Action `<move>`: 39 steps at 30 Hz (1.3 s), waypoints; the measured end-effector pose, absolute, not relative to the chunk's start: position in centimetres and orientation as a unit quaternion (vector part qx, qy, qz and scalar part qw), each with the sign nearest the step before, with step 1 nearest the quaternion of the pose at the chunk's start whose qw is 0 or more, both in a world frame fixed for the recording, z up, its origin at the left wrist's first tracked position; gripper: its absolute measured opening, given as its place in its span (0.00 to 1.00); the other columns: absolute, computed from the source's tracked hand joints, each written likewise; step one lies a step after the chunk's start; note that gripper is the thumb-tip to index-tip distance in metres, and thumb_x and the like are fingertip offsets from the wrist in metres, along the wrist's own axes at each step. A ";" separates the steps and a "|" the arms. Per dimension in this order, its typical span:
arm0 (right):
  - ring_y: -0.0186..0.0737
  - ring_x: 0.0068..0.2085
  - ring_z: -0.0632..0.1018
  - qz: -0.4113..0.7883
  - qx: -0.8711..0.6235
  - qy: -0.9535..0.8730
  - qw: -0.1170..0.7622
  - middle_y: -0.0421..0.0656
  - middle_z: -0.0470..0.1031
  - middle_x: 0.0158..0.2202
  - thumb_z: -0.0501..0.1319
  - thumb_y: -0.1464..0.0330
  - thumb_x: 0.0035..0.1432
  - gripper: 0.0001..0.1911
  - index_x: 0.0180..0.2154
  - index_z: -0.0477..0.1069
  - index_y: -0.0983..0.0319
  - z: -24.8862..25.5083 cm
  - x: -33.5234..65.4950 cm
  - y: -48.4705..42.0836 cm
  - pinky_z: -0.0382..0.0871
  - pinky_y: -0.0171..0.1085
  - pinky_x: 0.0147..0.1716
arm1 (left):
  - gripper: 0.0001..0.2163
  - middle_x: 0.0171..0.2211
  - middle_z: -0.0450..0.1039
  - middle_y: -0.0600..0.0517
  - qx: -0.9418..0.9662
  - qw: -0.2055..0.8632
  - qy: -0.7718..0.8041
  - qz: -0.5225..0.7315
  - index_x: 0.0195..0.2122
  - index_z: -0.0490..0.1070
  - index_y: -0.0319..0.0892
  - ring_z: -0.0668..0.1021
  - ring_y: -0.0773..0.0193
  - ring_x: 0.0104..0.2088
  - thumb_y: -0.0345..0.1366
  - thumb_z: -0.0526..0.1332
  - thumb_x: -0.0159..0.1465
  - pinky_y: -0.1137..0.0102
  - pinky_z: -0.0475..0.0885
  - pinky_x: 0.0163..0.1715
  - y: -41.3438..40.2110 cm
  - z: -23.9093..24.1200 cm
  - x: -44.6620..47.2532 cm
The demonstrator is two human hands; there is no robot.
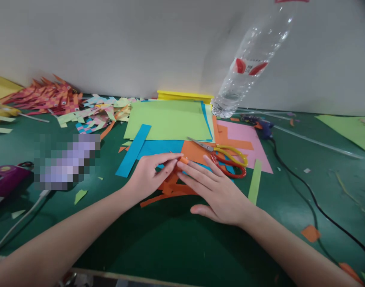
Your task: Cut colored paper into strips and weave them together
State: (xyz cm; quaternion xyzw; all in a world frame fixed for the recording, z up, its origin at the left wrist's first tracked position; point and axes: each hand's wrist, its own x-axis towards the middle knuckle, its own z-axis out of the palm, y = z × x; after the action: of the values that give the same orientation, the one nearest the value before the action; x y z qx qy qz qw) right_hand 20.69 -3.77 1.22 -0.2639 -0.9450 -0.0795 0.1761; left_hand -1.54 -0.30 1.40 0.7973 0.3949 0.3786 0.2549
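Note:
My left hand (152, 173) is closed, thumb and forefinger pinching a small folded piece of orange paper (184, 160). My right hand (219, 191) lies open and slanted, its fingers stretched out and thumb apart; its fingertips touch or nearly touch that paper. Beneath both hands are loose orange paper strips (161, 197), partly covered. Just beyond the right fingers, scissors (239, 155) with yellow and red handles rest with the blades pointing left. A blue paper strip (133, 150) slants beside the left hand, and a green strip (255, 179) lies near the right wrist.
Behind the hands is a stack of green paper (170, 119), with pink paper (254, 147) to its right. A plastic bottle (245, 67) stands at the back. A glue gun (264, 127) trails a black cable. Woven paper pieces (47, 97) are piled back left; a purple device (8, 181) sits far left.

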 end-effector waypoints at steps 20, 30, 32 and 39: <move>0.51 0.59 0.70 -0.046 -0.381 -0.857 0.345 0.54 0.71 0.58 0.58 0.70 0.61 0.26 0.60 0.58 0.61 0.2 20.7 -2.0 0.63 0.55 0.57 | 0.24 0.40 0.80 0.50 0.814 0.193 0.396 0.377 0.64 0.54 0.43 0.81 0.64 0.38 0.28 0.55 0.67 0.69 0.75 0.39 0.5 -0.2 -1.7; 0.41 0.40 0.79 0.067 -0.370 -0.849 0.371 0.39 0.80 0.36 0.63 0.69 0.60 0.06 0.40 0.70 0.56 -0.9 21.0 -1.8 0.63 0.52 0.55 | 0.26 0.39 0.79 0.50 0.912 0.012 0.266 0.313 0.67 0.45 0.42 0.80 0.62 0.39 0.25 0.51 0.69 0.65 0.70 0.41 0.2 -0.8 -0.9; 0.39 0.36 0.79 0.064 -0.370 -0.844 0.383 0.38 0.80 0.32 0.63 0.71 0.60 0.03 0.35 0.71 0.56 -0.9 21.0 -1.8 0.64 0.51 0.52 | 0.25 0.40 0.79 0.50 0.908 0.037 0.282 0.308 0.66 0.47 0.43 0.80 0.61 0.41 0.28 0.53 0.69 0.64 0.70 0.44 0.2 -1.0 -1.0; 0.41 0.33 0.78 0.098 -0.416 -0.794 0.433 0.39 0.78 0.30 0.62 0.70 0.59 0.03 0.34 0.73 0.55 -0.8 21.8 -1.2 0.68 0.49 0.43 | 0.16 0.37 0.80 0.52 0.836 0.176 0.388 0.345 0.54 0.66 0.45 0.81 0.63 0.37 0.40 0.60 0.67 0.68 0.75 0.41 0.3 -1.1 -1.4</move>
State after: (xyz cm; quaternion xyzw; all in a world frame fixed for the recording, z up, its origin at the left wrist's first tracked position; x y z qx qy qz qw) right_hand 21.76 -1.16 -0.75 -0.4159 -0.7939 0.0978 0.4326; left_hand -1.39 0.33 -1.06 0.8364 0.3879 0.3450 0.1760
